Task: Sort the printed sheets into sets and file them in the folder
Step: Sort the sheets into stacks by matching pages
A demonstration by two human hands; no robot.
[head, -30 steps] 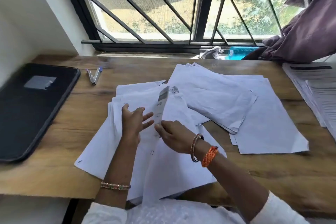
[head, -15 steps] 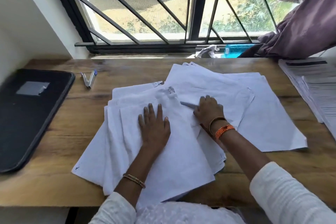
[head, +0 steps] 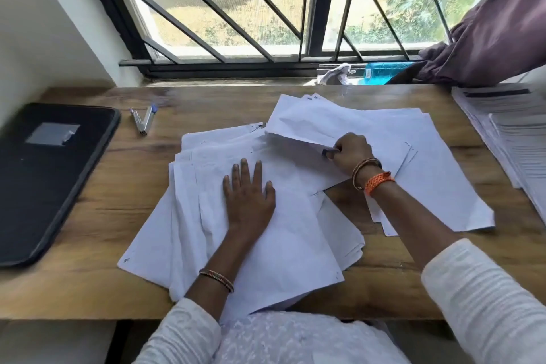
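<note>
Centre of the frame: left hand (head: pixel 248 195) flat, fingers straight, pressing the near pile of sheets (head: pixel 283 260) | right hand (head: pixel 350 148) curled, pinching the lifted edge of a sheet (head: pixel 298 127) on the far pile (head: pixel 437 174) | black folder (head: pixel 44 177) closed at left edge | pens (head: pixel 144 120) upper left | wooden desk (head: pixel 88 216).

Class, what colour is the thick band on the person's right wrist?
Orange band, plainest in the head view.

— What's lying on the wooden surface (head: pixel 97 210) at the far left?
— Two pens (head: pixel 144 120), touching in a V.
— And by the barred window (head: pixel 236 9)?
— A purple curtain (head: pixel 499 23) is hanging right; a teal packet (head: pixel 384 71) is sitting on the sill beside a crumpled white cloth (head: pixel 336 73).
</note>
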